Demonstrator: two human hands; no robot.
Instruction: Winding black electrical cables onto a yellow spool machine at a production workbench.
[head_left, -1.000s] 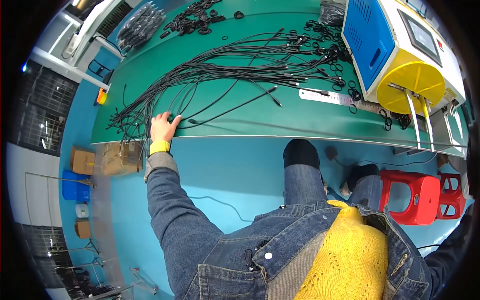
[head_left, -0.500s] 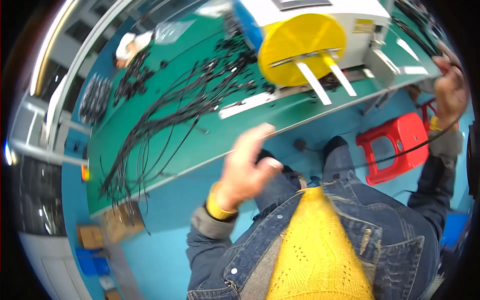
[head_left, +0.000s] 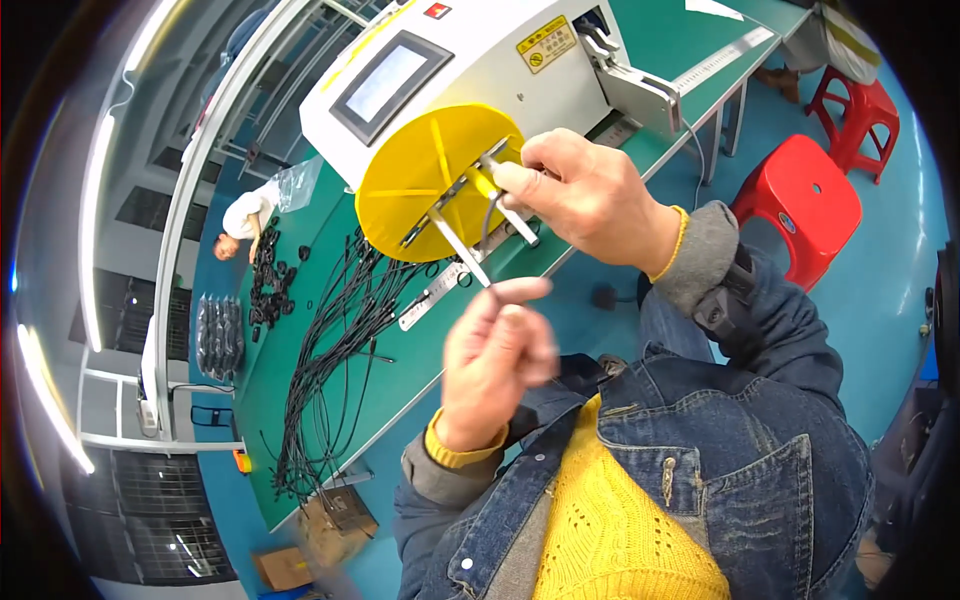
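A white winding machine stands on the green table, with a yellow disc on its front. Two pale prongs stick out from the disc, one of them the left prong. My right hand is at the disc's hub, fingers pinched on a black cable that hangs in a bend below them. Close to the tip of the left prong, my left hand is closed, thumb against forefinger. A dark bit of cable shows at its fingertips; motion blurs the other fingers.
Many black cables lie bundled across the green table, their ends over its edge. Coiled black pieces lie farther back, near another person. Red stools stand at right; cardboard boxes sit below the table.
My right hand has come in from the far right to the disc's hub with the cable. My left hand, open before, has closed near the left prong. The view has turned, showing the machine's screen.
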